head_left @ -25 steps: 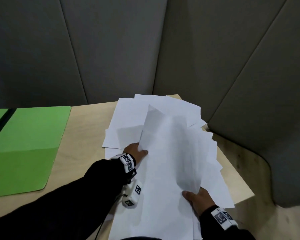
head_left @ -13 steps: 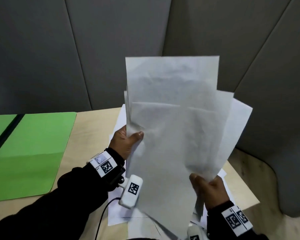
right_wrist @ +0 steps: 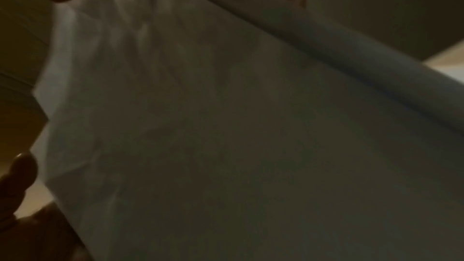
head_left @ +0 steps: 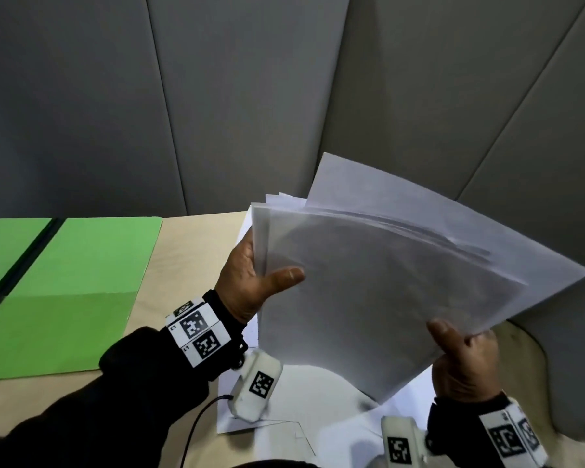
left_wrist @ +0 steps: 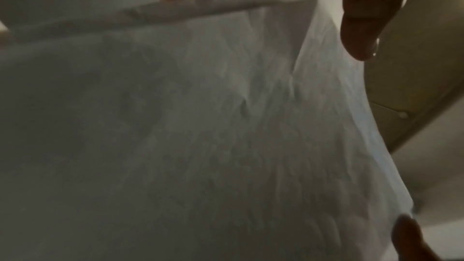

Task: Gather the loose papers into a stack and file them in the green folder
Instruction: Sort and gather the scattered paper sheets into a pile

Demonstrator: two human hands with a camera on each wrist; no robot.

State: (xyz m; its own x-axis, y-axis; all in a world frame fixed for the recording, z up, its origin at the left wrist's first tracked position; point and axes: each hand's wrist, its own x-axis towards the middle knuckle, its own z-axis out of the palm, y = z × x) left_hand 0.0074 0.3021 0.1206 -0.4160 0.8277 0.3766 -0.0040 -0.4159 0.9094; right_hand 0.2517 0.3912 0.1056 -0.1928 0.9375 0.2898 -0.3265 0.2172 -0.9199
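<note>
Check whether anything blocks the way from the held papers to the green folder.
Nothing visible does. The sheaf of papers is held above the table by the left hand and right hand. The green folder lies open to the left, with only bare wooden table between. More loose sheets remain on the table below.

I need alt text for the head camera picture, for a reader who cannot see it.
Two hands hold a bundle of white papers above a wooden table: the left hand grips its left edge, the right hand its lower right. A green folder lies open at left.
</note>
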